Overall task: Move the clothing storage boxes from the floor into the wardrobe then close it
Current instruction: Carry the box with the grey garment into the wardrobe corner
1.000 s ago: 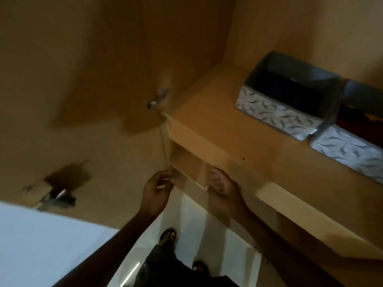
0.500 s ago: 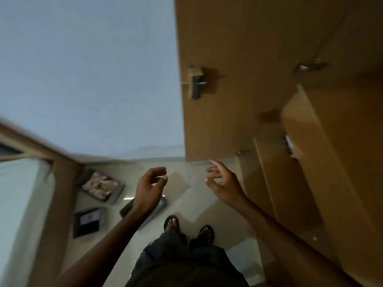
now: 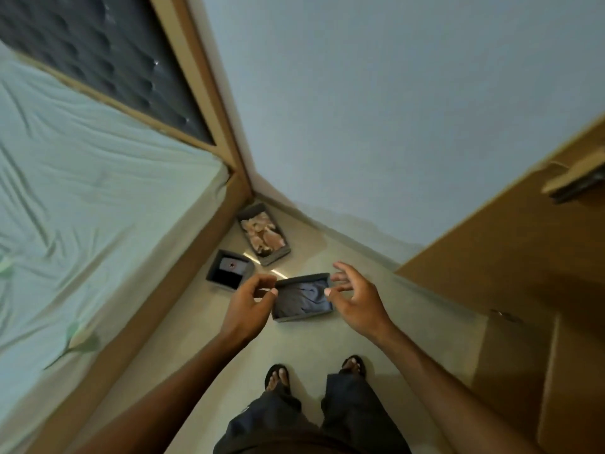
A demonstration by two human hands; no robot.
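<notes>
Three grey fabric storage boxes lie on the pale floor. The nearest box holds dark blue clothing and shows between my two hands. My left hand hovers above its left end with fingers curled and empty. My right hand hovers above its right end, fingers spread, holding nothing. A second box with dark clothes sits by the bed frame. A third box with pale pink clothes lies farther back near the wall corner. The open wardrobe door stands at the right.
A bed with a pale green sheet and wooden frame fills the left. A blue-grey wall is ahead. My sandalled feet stand on the floor below the boxes. The wardrobe's lower edge is at the right.
My view has swung left from the wardrobe shelf, where two patterned boxes stood, down to the floor. Both hands have moved away from the wardrobe and now hover over the nearest box.
</notes>
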